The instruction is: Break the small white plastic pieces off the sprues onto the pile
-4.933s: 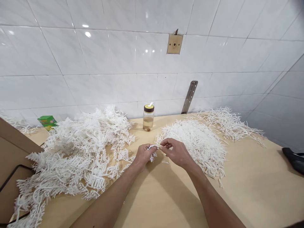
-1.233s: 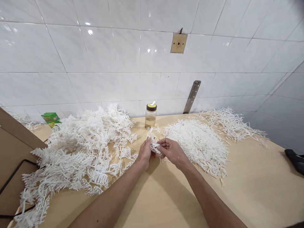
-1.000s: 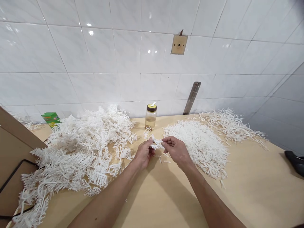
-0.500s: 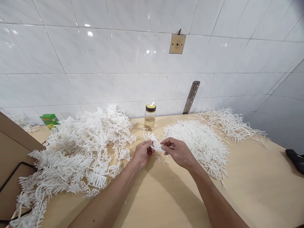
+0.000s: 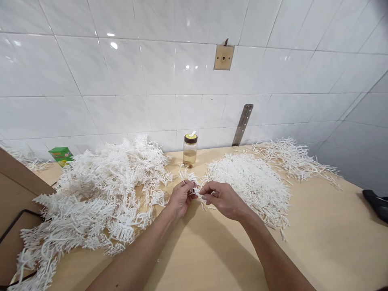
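Observation:
Between my hands, over the table's middle, is a small white branching sprig (image 5: 190,176) that looks like plastic. My left hand (image 5: 182,197) is closed on it, thumb against fingers. Thumb and fingers of my right hand (image 5: 218,197) pinch the sprig's near right side; the exact spot is too small to make out. A large tangled heap of white sprigs (image 5: 106,194) spreads to the left. Right of my hands lies a denser mound of short white pieces (image 5: 250,184). A few loose bits lie on the table just under my fingers.
Behind my hands stands a clear jar (image 5: 190,155) with a dark-rimmed yellow lid. More white strands (image 5: 294,157) lie at the back right. A green box (image 5: 60,155), a cardboard box (image 5: 18,194) and a black object (image 5: 376,204) sit near the sides. A metal strip (image 5: 242,125) leans on the tiled wall.
My right hand has moved slightly left and closer to my left hand. The sprig has turned and dipped a little between them. The camera view has shifted slightly.

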`<state>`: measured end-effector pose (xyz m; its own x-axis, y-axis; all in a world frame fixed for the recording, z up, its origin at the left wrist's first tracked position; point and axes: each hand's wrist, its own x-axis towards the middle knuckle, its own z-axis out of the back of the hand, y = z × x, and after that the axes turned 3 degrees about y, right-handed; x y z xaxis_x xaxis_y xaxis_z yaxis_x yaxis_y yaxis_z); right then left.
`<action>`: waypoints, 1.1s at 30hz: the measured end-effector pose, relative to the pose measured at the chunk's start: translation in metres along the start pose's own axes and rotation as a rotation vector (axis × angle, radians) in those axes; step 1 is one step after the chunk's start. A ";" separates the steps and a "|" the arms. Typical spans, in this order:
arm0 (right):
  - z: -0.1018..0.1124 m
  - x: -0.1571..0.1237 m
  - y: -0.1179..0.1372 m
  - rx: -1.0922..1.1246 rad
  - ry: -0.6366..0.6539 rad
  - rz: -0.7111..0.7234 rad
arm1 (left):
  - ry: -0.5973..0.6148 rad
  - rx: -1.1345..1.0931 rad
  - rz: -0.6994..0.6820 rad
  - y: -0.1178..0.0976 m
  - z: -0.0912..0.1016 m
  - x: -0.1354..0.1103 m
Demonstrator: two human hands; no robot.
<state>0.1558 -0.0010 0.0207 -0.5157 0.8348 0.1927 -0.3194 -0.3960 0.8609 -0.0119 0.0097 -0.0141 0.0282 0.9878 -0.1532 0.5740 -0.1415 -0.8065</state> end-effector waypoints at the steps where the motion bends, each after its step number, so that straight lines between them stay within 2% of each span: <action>1: -0.005 0.000 0.001 -0.036 0.011 0.034 | -0.003 -0.010 -0.004 -0.001 0.000 0.000; 5: -0.020 0.000 0.009 -0.204 0.023 0.162 | -0.012 -0.010 -0.011 -0.003 -0.001 -0.001; 8: -0.016 0.000 0.014 -0.167 -0.010 0.142 | -0.010 0.043 -0.047 -0.003 -0.002 -0.002; 12: -0.006 0.003 0.012 -0.065 -0.288 -0.049 | -0.003 0.126 -0.053 -0.001 -0.004 -0.004; 15: -0.006 0.006 0.004 -0.101 -0.408 -0.041 | 0.013 0.148 -0.038 0.001 -0.007 -0.007; 19: -0.014 0.008 -0.002 -0.266 -0.417 0.058 | 0.007 0.168 -0.063 0.005 -0.008 -0.007; 23: -0.019 0.007 0.002 -0.323 -0.374 0.061 | -0.016 0.194 -0.103 0.010 -0.006 -0.005; 33: -0.021 0.009 0.014 -0.430 -0.292 -0.211 | -0.041 0.205 -0.091 0.011 -0.009 -0.008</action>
<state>0.1306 -0.0074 0.0249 -0.1837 0.9598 0.2122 -0.7185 -0.2784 0.6374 0.0017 0.0006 -0.0171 -0.0518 0.9942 -0.0942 0.3946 -0.0663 -0.9165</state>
